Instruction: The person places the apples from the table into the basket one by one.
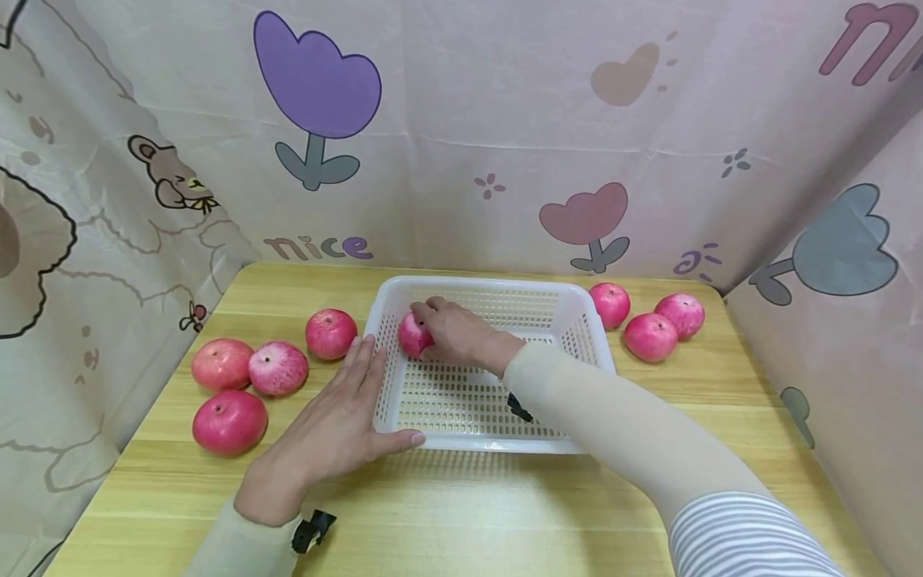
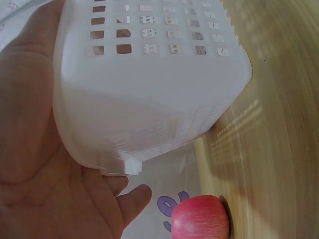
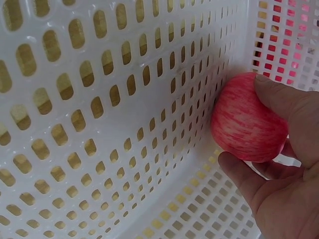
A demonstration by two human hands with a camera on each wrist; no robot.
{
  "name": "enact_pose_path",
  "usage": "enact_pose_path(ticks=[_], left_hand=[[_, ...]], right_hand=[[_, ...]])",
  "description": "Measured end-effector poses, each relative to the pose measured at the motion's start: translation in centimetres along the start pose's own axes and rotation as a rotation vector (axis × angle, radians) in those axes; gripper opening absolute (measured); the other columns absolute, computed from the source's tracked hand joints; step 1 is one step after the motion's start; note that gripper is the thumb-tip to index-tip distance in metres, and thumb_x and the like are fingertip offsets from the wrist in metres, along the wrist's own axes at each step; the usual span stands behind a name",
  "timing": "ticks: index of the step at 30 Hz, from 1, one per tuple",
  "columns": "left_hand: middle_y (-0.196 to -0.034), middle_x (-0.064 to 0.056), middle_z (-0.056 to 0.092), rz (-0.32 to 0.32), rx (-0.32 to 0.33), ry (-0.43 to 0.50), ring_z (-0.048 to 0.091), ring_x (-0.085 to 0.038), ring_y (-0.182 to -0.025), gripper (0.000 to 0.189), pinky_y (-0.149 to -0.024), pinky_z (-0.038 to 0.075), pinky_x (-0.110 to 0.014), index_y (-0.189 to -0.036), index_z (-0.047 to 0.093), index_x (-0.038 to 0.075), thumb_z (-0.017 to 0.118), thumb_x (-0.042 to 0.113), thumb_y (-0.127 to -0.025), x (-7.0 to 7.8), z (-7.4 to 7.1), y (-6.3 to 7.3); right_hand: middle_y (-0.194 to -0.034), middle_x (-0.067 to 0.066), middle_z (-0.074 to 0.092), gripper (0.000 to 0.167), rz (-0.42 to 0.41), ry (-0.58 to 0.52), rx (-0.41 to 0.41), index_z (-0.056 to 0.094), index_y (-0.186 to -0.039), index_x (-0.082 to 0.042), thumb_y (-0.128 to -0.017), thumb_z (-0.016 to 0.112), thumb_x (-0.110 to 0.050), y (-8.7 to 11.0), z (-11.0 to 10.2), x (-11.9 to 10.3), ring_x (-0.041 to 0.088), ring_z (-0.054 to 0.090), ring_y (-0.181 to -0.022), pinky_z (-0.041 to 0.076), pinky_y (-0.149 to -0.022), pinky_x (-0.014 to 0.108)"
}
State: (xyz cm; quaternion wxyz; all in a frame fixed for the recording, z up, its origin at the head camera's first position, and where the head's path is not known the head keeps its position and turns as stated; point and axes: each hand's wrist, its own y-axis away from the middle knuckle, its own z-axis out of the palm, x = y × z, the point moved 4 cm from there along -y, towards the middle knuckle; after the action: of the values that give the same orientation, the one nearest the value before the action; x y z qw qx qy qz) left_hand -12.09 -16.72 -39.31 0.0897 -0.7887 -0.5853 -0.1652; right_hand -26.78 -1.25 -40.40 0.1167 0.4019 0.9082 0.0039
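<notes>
A white plastic basket (image 1: 497,443) with slotted walls stands on the table. Inside its left end, my right hand (image 1: 457,330) grips a red apple (image 1: 413,336); the right wrist view shows thumb and fingers around the streaked apple (image 3: 246,119), close to the basket's slotted surface. My left hand (image 1: 328,417) rests against the basket's front left corner, fingers extended along the left rim and thumb along the front rim. In the left wrist view its palm (image 2: 65,194) lies along the basket's outer wall (image 2: 149,84).
Left of the basket lie several apples, the nearest one (image 1: 331,333) just beyond the left fingertips. Three more apples (image 1: 650,336) sit to its right, one close to the rim. A printed cloth (image 1: 447,120) hangs behind the wooden table (image 1: 447,521) and along both sides.
</notes>
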Motion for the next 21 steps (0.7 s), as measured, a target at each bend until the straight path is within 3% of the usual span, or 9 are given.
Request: enact_pose_path(ticks=[21], left_hand=[[-0.177, -0.019, -0.003, -0.012, 0.001, 0.019, 0.003, -0.041, -0.164, 0.138, -0.127, 0.025, -0.062, -0.168, 0.017, 0.001, 0.055, 0.097, -0.076, -0.01, 0.00, 0.15]], right_hand=[[-0.157, 0.018, 0.048, 0.093, 0.000, -0.016, -0.005, 0.032, -0.164, -0.010, -0.093, 0.083, -0.040, -0.10, 0.03, 0.09, 0.032, 0.056, -0.139, 0.049, -0.116, 0.043]])
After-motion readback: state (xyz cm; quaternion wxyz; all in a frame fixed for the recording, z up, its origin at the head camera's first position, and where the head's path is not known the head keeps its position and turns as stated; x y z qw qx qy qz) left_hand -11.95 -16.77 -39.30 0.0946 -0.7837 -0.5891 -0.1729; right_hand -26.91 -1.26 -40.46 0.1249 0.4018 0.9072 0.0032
